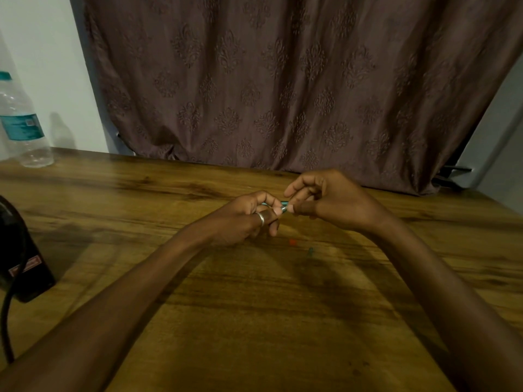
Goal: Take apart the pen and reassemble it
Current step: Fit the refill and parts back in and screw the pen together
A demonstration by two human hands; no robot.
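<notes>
Both hands meet above the middle of the wooden table (198, 306). My left hand (249, 219), with a ring on one finger, and my right hand (331, 200) pinch a small teal pen (283, 206) between their fingertips. Only a short teal and silvery bit of the pen shows between the fingers; the rest is hidden. On the table just below the hands lie a small red piece (292, 242) and a small teal piece (310, 251), both blurred.
A clear plastic water bottle (22, 123) with a teal label stands at the table's far left corner. A black device (19, 256) with a cable sits at the left edge. A brown patterned curtain (283, 80) hangs behind the table.
</notes>
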